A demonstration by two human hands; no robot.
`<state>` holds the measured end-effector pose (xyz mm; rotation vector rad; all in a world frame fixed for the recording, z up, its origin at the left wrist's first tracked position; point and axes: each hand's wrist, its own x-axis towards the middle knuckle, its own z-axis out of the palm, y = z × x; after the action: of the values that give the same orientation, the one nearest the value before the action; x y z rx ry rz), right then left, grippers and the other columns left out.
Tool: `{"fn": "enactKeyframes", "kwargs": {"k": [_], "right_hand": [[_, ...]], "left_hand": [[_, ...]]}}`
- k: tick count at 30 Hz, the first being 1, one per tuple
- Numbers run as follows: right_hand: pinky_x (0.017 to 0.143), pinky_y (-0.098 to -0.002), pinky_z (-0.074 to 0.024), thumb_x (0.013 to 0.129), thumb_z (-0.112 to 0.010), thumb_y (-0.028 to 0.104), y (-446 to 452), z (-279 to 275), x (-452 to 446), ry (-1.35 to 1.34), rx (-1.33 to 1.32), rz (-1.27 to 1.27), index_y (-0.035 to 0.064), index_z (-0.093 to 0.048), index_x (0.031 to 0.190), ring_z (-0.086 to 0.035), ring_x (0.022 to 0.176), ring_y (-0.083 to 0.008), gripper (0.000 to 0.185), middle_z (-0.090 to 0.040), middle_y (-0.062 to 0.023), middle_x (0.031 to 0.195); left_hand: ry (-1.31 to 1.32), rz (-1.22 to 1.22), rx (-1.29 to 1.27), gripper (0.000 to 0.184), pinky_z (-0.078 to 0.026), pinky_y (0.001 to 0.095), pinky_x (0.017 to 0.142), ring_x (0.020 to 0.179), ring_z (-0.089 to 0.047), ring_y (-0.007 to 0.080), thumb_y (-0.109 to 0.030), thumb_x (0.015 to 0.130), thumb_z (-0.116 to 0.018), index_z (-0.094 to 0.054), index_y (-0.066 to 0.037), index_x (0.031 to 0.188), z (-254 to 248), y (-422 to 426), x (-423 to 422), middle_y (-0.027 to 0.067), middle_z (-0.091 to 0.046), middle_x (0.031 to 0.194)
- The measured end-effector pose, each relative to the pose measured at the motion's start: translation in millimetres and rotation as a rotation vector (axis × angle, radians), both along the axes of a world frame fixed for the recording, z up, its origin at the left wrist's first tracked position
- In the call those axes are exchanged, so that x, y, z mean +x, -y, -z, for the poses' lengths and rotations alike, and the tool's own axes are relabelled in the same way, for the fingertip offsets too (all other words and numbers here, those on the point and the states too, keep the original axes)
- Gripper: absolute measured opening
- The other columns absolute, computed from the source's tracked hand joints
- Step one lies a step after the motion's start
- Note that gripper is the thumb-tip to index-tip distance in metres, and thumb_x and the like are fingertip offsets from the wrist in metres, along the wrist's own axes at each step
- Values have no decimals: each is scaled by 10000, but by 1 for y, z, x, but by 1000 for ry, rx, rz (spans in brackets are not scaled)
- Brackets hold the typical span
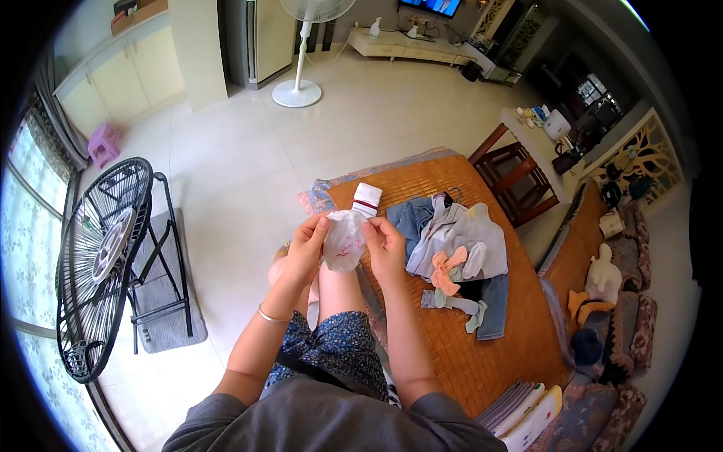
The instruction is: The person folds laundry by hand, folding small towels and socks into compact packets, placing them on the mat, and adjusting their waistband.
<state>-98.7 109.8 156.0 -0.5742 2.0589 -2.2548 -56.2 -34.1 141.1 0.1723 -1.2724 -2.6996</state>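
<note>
Right side: heap of crumpled grey and blue clothes on orange-brown woven mat; small peach cloth piece on top.
In the way: folded white cloth with dark red band, just beyond the hands, near end next to the held piece in view; contact can't tell.
Floor: black round-backed strand chair at left, white pedestal fan ahead.
White cloth piece: small, thin, rounded, pink-red marks low on front.
Axis: slightly longer than wide, long axis runs away from body.
Left hand: pinches upper left edge.
Right hand: pinches right edge.
Location: raised above lap.
</note>
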Motion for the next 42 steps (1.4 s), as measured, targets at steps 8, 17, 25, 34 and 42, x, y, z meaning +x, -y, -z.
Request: {"fn": "enactKeyframes", "kwargs": {"k": [8,17,25,34,42], "right_hand": [[651,-194,-434,897,-594,126,-3,3,3,60,-64,-21,-18,-591,901,-548,729,-48,143,-615,-15,804],[690,-198,-428,904,-590,129,3,-2,9,124,-149,-75,-12,-580,898,-537,771,-45,142,-608,-6,854],[631,-177,-408,899,-600,134,5,-3,13,-6,52,13,-5,-581,869,-516,720,-30,143,-581,11,771],[579,-201,-403,913,-580,172,4,-6,13,-82,25,94,-7,-572,871,-500,662,-48,184,-567,-5,739],[575,-177,-391,916,-577,160,4,0,13,-109,31,150,-19,-589,869,-479,651,-26,185,-554,26,730]], "left_hand": [[-9,-86,-127,305,-303,184,490,556,-376,10,-293,948,-515,-647,-26,880,18,0,-3,-71,-525,653],[12,-98,-242,302,-364,192,535,604,-444,20,-275,945,-524,-645,-5,882,9,5,-1,-37,-581,712],[-50,-150,-316,184,-456,195,609,668,-554,66,-150,863,-645,-642,31,898,-8,-3,6,23,-641,777],[-31,-91,-344,232,-430,196,603,670,-525,54,-186,900,-595,-652,38,925,-4,1,6,8,-633,775],[-19,-148,-505,270,-365,183,526,612,-449,26,-219,922,-568,-660,35,913,0,3,6,-41,-576,703]]}}
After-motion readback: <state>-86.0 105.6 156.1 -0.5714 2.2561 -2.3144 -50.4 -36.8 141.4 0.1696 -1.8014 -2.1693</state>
